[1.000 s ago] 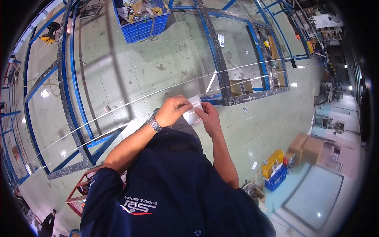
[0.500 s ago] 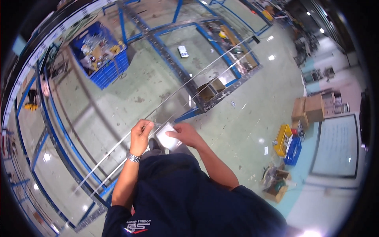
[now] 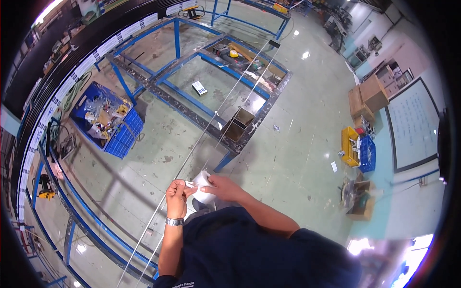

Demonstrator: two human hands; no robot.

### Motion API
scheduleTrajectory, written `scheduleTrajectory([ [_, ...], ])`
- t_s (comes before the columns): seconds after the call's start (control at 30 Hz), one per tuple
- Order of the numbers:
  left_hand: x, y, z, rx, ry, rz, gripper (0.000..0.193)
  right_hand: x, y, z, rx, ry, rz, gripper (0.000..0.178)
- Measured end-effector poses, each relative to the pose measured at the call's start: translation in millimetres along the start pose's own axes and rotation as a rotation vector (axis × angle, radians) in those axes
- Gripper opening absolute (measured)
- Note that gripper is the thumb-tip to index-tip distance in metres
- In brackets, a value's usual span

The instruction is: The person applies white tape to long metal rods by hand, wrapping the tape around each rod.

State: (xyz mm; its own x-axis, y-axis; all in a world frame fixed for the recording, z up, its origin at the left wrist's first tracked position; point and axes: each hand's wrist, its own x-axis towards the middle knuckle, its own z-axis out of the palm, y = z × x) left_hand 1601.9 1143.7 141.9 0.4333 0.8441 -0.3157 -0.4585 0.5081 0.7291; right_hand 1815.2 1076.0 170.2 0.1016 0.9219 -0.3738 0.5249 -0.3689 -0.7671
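A white roll of plastic film [image 3: 201, 180] is gripped in my right hand [image 3: 226, 188], its fingers wrapped round the side. Close beside it, my left hand [image 3: 176, 200] pinches a small crumpled bit of the film between thumb and fingertips. Both hands are in front of my body, a short way apart. Just past my left hand runs a pair of long, thin pale bars [image 3: 200, 139], crossing the scene at a slant. Their far end has a dark block [image 3: 273, 43] on it and lies over a blue-and-black steel frame table [image 3: 180, 108].
A blue crate [image 3: 128, 137] of scrap stands on the floor to the left. An open box [image 3: 235, 129] sits at the frame's near corner. Yellow [image 3: 349, 144] and blue bins [image 3: 367, 153], cardboard boxes [image 3: 372, 96] and a whiteboard [image 3: 415, 125] line the right side.
The view has swung, so the frame table and crate sit lower in it. My hands have come closer together, and the roll is now turned with its round side showing.
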Motion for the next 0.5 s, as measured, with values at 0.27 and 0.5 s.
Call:
scheduleTrajectory([
  [0.27, 4.2, 24.0, -2.7, -0.189, -0.009, -0.01, 0.015, 2.5, 1.3, -1.4, 0.05, 0.016, 0.033, 0.064],
  [0.5, 47.0, 52.9, -13.0, -0.028, 0.226, -0.022, 0.013, 25.1, 27.8, 2.3, 0.15, -0.132, -0.044, 0.064],
])
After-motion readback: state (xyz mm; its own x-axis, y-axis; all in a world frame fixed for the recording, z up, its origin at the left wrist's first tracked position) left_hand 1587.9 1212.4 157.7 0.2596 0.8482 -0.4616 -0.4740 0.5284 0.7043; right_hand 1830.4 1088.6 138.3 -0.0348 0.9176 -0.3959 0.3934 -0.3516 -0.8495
